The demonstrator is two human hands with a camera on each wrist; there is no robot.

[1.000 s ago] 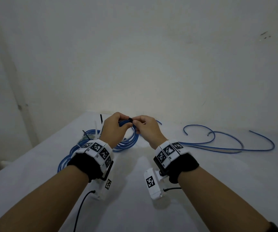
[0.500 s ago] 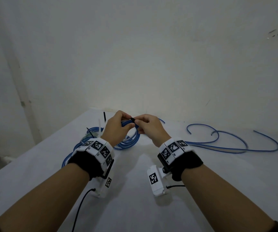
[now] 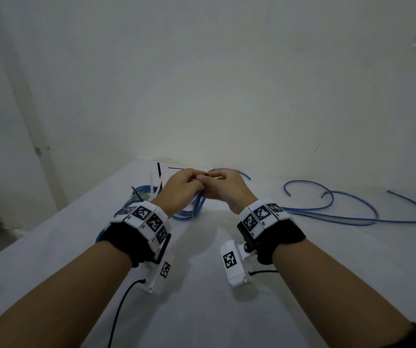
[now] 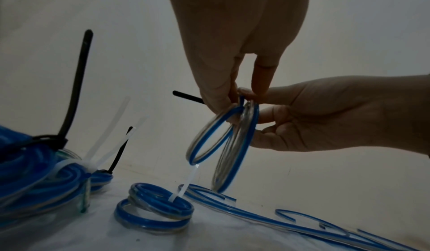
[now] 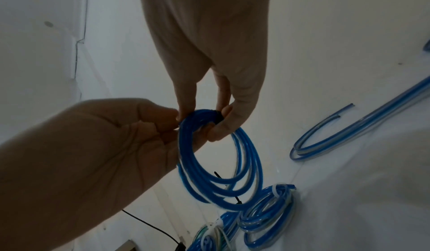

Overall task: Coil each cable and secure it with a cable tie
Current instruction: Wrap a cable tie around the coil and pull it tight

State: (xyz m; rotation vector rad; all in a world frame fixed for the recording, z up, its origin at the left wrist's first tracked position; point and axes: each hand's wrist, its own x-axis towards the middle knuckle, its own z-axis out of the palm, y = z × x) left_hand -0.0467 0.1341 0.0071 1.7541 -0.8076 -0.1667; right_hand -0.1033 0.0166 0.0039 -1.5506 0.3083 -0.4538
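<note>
A: Head view first. Left hand and right hand meet above the white surface, fingertips touching, both pinched onto the top of a blue cable coil that hangs between them. A thin black cable tie pokes out leftward past the left knuckles.

B: Anything else on the surface?

A: Tied blue bundles behind the left wrist, with black and white tie tails standing up. An uncoiled blue cable sprawls to the right, well apart from the hands.

B: Left wrist view?

A: Left hand comes down from the top, thumb and fingers gripping the top of the coil. The tie's black tail sticks out left of the thumb. Right hand enters from the right, fingers curled at the same spot. The coil hangs clear of the surface. Below it lies a small tied coil with a white tie; at far left a larger bundle strapped in black.

B: Right wrist view?

A: Right hand pinches the top of the coil where something dark wraps it; the tie's head itself I cannot make out. Left hand grips the same point from the left. Loops hang open below. Finished bundles sit at the bottom, loose cable at right.
</note>
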